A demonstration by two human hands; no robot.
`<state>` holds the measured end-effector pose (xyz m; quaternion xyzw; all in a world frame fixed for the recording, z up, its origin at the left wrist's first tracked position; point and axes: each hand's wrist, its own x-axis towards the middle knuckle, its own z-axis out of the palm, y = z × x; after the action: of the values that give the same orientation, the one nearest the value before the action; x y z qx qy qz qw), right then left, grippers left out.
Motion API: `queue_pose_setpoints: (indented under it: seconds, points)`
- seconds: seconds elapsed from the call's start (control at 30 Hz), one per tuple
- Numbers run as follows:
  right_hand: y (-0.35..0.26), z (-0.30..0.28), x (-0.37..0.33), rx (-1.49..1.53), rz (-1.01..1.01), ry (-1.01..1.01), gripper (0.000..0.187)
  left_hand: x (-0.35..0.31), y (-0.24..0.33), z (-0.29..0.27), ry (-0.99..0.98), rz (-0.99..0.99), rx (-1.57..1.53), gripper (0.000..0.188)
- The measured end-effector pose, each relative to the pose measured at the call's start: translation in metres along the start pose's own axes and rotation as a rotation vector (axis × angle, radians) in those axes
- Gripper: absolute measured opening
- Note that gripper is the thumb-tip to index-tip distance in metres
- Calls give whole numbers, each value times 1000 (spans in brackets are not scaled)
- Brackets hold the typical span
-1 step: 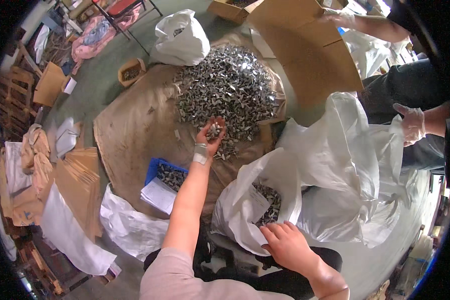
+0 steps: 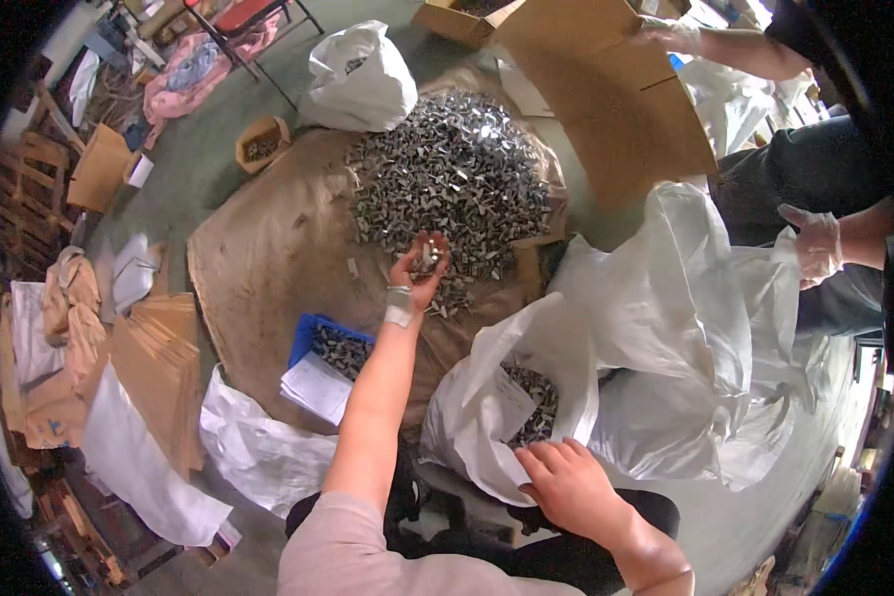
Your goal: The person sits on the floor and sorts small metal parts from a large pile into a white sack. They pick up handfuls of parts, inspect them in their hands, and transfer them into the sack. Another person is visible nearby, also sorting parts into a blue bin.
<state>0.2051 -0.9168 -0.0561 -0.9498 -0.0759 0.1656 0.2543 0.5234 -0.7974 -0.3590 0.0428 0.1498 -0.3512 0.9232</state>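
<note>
My left hand point(image 2: 422, 270) is cupped palm up around a few small metal pieces point(image 2: 430, 257). It is over the near edge of a large heap of grey and silver metal pieces point(image 2: 457, 169), which lies on a brown sheet point(image 2: 268, 258). At the lower right, my right hand point(image 2: 569, 487) has its fingers curled over the near rim of a white woven sack point(image 2: 477, 397). Inside that sack are similar metal pieces point(image 2: 536, 407) and a slip of paper point(image 2: 507, 405). The right fingertips are partly hidden at the rim.
A blue bin point(image 2: 306, 336) of metal pieces, with papers point(image 2: 315, 387) on it, stands left of my left forearm. Another white sack point(image 2: 368, 84) is beyond the heap. At right, a person's gloved hand point(image 2: 819, 245) is by large white sacks point(image 2: 666, 328); another hand holds cardboard point(image 2: 616, 99).
The cardboard at the upper right has shifted slightly to the left. The pieces in my left palm look slightly rearranged. Both my hands stay in place.
</note>
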Motion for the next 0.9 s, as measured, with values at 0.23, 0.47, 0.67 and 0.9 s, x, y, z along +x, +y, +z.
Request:
queue_pose_setpoints:
  seconds: [0.23,0.47,0.67,0.9]
  points:
    - [-6,3,-10,-75,-4,-11,46,-17,-17,25,-251,3,-9,47]
    - [-19,-2,-19,-115,-27,-23,42,-42,-26,55,-326,-63,-32,53]
    - [-23,7,-23,-183,-128,126,33,-88,-40,93,-367,-8,12,58]
    - [-23,10,-14,82,-48,273,29,-174,-73,146,-356,-87,-273,57]
